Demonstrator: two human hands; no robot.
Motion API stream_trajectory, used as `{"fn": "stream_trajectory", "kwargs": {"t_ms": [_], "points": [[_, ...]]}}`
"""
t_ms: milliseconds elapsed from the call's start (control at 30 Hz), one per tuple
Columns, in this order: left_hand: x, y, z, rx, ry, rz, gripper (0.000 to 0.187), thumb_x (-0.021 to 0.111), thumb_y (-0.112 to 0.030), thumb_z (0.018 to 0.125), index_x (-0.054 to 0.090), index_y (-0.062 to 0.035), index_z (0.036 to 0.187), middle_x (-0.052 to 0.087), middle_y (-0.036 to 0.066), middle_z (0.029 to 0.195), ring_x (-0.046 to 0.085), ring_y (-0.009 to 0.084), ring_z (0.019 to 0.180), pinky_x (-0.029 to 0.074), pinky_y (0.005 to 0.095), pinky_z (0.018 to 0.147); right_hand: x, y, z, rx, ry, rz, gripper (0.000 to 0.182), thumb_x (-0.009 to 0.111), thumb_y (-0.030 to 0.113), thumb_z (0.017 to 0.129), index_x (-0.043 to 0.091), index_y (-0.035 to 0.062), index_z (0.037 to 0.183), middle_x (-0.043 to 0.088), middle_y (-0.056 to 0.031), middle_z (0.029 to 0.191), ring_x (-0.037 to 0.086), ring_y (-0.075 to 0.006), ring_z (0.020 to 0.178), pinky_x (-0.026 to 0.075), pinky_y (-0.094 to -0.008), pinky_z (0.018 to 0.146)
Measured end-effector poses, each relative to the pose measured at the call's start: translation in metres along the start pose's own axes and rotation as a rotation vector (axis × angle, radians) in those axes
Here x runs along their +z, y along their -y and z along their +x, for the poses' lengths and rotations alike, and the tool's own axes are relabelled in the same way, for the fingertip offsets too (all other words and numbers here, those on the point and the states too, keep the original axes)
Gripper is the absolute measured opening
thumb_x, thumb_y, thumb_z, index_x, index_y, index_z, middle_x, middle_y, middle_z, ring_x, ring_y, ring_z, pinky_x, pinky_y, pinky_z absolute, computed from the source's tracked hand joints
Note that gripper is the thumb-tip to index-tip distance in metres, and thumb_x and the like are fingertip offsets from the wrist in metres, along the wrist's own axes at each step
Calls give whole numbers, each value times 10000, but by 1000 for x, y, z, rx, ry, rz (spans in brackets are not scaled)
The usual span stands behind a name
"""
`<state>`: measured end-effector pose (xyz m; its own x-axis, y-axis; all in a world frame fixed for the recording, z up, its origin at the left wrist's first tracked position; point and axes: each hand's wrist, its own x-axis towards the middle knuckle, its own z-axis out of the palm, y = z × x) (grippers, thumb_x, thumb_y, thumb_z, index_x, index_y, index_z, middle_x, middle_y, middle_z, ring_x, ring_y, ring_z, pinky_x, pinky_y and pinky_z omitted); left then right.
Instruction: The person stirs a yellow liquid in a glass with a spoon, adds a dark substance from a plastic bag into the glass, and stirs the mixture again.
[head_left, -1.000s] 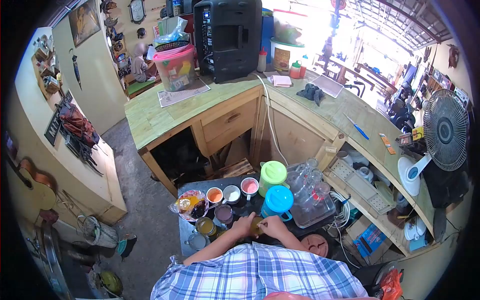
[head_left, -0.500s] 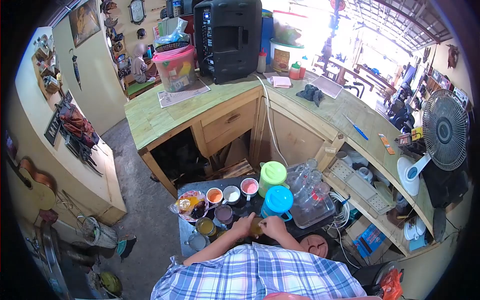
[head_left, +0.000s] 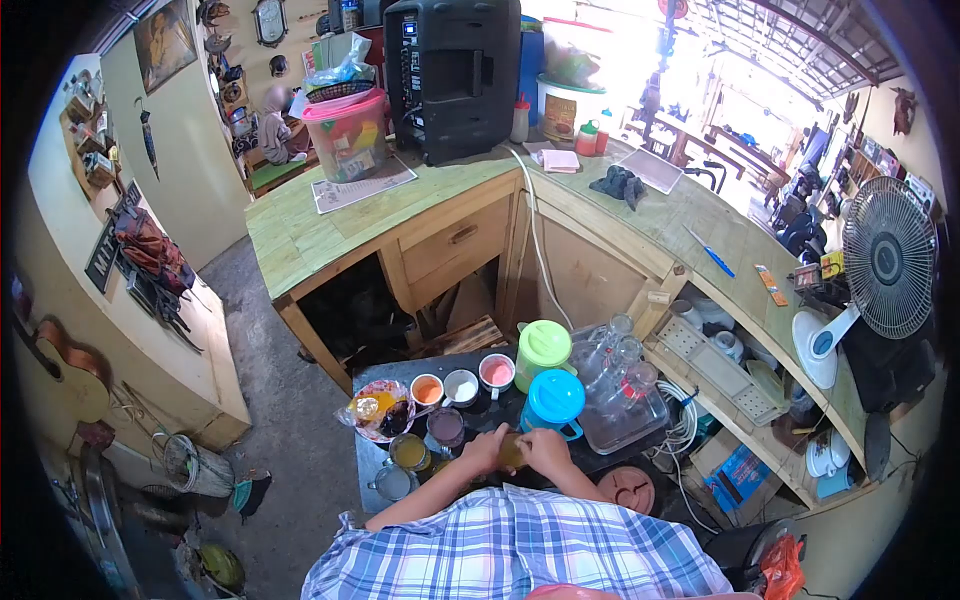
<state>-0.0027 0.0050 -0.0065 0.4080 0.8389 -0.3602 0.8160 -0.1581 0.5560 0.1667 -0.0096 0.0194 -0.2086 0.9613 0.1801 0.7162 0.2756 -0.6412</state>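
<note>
A glass of yellowish drink [head_left: 512, 453] stands close to my body at the near edge of the low dark table. My left hand [head_left: 485, 450] is closed against its left side. On the right side, my right hand [head_left: 545, 452] has its fingers bent together at the glass; what they pinch is too small to make out. Left of my hands are a glass of purplish drink [head_left: 445, 428], a mug of yellow drink [head_left: 409, 452] and a clear mug [head_left: 393, 483]. Just beyond stands a blue lidded pitcher [head_left: 556, 402].
A green pitcher [head_left: 544, 350], cups of orange [head_left: 427, 389], white [head_left: 461, 388] and pink [head_left: 496, 373] contents, and a patterned bowl [head_left: 380, 408] line the far side. A clear tray [head_left: 625, 430] holds upturned glasses. A round brown lid [head_left: 628, 492] lies at right. One person sits far back.
The fingers of both hands have shifted slightly around the glass, and the left index finger is less stretched out. The whole view has tilted a little; the cups and pitchers stay in place.
</note>
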Motion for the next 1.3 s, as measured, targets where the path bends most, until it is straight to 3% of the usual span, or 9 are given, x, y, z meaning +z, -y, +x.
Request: {"fn": "stream_trajectory", "kwargs": {"t_ms": [67, 400, 467, 567, 767, 867, 1067, 1167, 1300], "points": [[0, 2, 2, -3, 43, -48, 900, 874, -372, 539, 357, -146, 1240, 557, 186, 1209, 544, 421, 1080, 467, 511, 843, -3, -1, 1, 126, 225, -76, 215, 641, 248, 793, 719, 57, 853, 650, -167, 774, 629, -347, 705, 504, -421, 651], [-4, -1, -1, 8, 29, -30, 894, 869, -373, 550, 357, -164, 1253, 566, 190, 1191, 554, 426, 1064, 473, 511, 825, -4, 6, 2, 225, 199, -2, 205, 649, 258, 772, 725, 84, 848, 655, -170, 798, 636, -351, 729, 514, -441, 666], [-5, -3, -1, -62, 81, -26, 896, 868, -368, 555, 355, -171, 1263, 571, 193, 1182, 558, 427, 1061, 473, 517, 819, -2, 6, 2, 52, -85, 101, 222, 662, 292, 773, 733, 86, 811, 650, -161, 723, 628, -336, 650, 495, -423, 607], [-1, 1, 2, -50, 78, -42, 888, 867, -369, 558, 357, -168, 1256, 573, 196, 1177, 557, 429, 1061, 471, 521, 818, 7, -11, -3, 120, 128, -113, 234, 675, 307, 765, 734, 84, 799, 645, -159, 700, 621, -335, 625, 491, -426, 593], [7, 7, 5, -17, 56, -61, 889, 867, -365, 554, 359, -165, 1254, 568, 199, 1185, 549, 429, 1075, 468, 523, 825, -1, 7, 0, 30, -63, 74, 249, 676, 308, 768, 727, 67, 812, 641, -166, 711, 616, -342, 634, 483, -428, 587], [3, 5, 2, 14, 55, -79, 893, 867, -363, 553, 356, -157, 1257, 560, 197, 1199, 546, 423, 1082, 466, 518, 833, 4, -6, -5, 107, 178, -138, 257, 674, 311, 772, 724, 65, 828, 637, -164, 705, 611, -350, 631, 479, -431, 588], [19, 18, 12, -4, 29, -46, 903, 861, -424, 548, 344, -215, 1257, 581, 171, 1169, 571, 390, 1074, 488, 516, 821, -3, 7, -3, 2, -45, 71, 243, 668, 300, 780, 724, 70, 838, 633, -161, 711, 610, -347, 638, 479, -435, 595], [11, 11, 5, 31, 20, -40, 896, 859, -426, 553, 343, -220, 1256, 584, 169, 1165, 573, 389, 1071, 489, 513, 820, 2, -6, -6, 142, 224, -110, 225, 658, 282, 791, 722, 73, 844, 628, -153, 719, 612, -337, 654, 481, -423, 600], [5, 5, 2, 2, 33, -22, 891, 860, -422, 555, 345, -217, 1252, 586, 167, 1159, 574, 387, 1067, 489, 511, 817, -3, 2, -4, 130, 111, 57, 219, 659, 270, 792, 721, 72, 863, 639, -144, 747, 619, -328, 670, 491, -409, 610]]}}
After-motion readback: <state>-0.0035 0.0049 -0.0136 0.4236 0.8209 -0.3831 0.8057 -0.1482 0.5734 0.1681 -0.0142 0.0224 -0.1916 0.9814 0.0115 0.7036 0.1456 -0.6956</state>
